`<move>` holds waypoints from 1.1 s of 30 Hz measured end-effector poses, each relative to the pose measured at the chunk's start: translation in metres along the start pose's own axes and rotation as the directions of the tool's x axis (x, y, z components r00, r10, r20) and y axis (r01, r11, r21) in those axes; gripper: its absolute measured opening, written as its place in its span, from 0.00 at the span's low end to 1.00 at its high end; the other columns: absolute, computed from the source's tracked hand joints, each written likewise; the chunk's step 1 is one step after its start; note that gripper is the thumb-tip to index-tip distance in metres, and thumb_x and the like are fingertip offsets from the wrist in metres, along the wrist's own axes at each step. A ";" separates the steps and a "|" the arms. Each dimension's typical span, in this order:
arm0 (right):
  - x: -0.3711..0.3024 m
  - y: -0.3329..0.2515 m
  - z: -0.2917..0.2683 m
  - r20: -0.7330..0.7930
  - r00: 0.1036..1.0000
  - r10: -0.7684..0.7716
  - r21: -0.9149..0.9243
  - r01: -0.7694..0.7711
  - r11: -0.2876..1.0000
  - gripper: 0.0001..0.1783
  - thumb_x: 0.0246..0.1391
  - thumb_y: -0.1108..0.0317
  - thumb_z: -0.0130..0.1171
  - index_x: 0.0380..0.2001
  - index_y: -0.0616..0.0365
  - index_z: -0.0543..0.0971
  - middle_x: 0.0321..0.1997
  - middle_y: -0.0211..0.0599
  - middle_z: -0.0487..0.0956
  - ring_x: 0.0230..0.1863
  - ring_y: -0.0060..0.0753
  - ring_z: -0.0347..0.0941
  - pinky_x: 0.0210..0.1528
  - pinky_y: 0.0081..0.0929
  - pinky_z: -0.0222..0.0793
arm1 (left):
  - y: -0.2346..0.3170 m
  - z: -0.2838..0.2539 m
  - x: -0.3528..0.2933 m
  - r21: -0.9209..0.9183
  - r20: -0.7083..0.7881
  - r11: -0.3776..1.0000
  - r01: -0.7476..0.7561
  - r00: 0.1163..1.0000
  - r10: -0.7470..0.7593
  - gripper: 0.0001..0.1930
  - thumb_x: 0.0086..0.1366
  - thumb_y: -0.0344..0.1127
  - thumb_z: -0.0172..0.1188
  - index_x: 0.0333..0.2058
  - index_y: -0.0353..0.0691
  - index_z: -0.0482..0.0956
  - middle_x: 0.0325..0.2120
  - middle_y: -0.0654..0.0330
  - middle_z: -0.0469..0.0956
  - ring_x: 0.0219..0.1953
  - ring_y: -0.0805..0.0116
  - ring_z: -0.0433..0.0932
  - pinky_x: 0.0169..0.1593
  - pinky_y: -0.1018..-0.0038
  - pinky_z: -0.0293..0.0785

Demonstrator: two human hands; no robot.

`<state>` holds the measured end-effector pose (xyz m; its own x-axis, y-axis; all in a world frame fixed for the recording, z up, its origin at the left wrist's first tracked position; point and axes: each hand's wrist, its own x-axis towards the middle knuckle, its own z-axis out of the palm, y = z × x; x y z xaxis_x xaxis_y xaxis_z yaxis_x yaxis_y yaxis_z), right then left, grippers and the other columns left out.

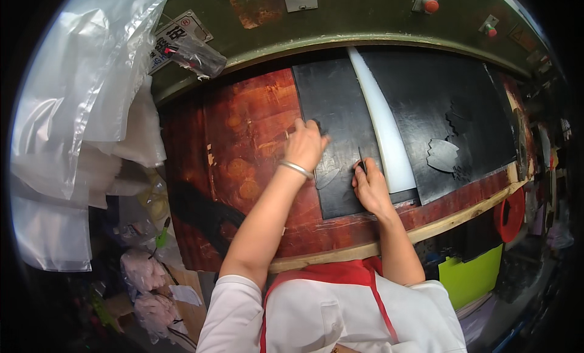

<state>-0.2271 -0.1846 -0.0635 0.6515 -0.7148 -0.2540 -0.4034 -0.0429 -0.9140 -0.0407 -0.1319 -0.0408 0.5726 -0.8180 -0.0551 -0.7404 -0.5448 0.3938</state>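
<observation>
My left hand (306,147) is over the left edge of a black sheet (336,97), wearing a bangle on its wrist. Its fingers are bent together beside a small dark bit I cannot make out. My right hand (371,187) is closed round a thin pointed tool (361,153), dark at the grip, its tip directed away from me; whether it is a knife or a pick I cannot tell. Between my hands, a slim leaf-shaped outline (328,178) shows on the black sheet.
Right of a white board (384,125), a second black sheet (420,88) bears a grey jagged-edged shape (443,155). Both sheets rest on a reddish-brown wooden table (252,128). A green machine (255,9) with red buttons borders the far side. Clear plastic bags (91,67) hang at left.
</observation>
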 end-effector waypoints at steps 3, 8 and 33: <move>-0.008 0.005 -0.008 0.025 0.998 0.053 0.164 -0.056 0.985 0.06 0.66 0.70 0.41 0.40 0.58 0.67 0.23 0.35 0.74 0.18 0.25 0.70 0.17 0.22 0.63 | 0.008 0.010 -0.003 -0.003 0.011 0.999 0.046 0.999 -0.046 0.25 0.58 0.42 0.65 0.45 0.30 0.67 0.40 0.39 0.70 0.36 0.37 0.78 0.41 0.53 0.77; -0.019 0.007 -0.013 0.124 0.988 0.097 0.494 -0.146 0.857 0.06 0.67 0.67 0.41 0.41 0.57 0.66 0.25 0.34 0.73 0.18 0.24 0.69 0.17 0.19 0.63 | -0.019 0.007 0.002 -0.008 -0.090 0.993 -0.118 0.989 0.117 0.23 0.57 0.37 0.62 0.49 0.34 0.69 0.41 0.43 0.74 0.37 0.40 0.78 0.42 0.54 0.76; -0.036 -0.001 0.013 0.302 0.942 0.150 0.806 -0.336 0.487 0.17 0.65 0.71 0.42 0.56 0.62 0.63 0.48 0.50 0.73 0.49 0.43 0.74 0.47 0.41 0.77 | -0.003 0.005 -0.083 -0.460 0.204 0.888 0.005 0.974 0.100 0.20 0.51 0.31 0.64 0.42 0.31 0.72 0.32 0.45 0.78 0.35 0.48 0.79 0.37 0.61 0.74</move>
<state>-0.2418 -0.1497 -0.0580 0.7470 -0.4689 -0.4714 0.1026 0.7818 -0.6150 -0.0875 -0.0637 -0.0419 0.4118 -0.8888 -0.2010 -0.4928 -0.4028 0.7713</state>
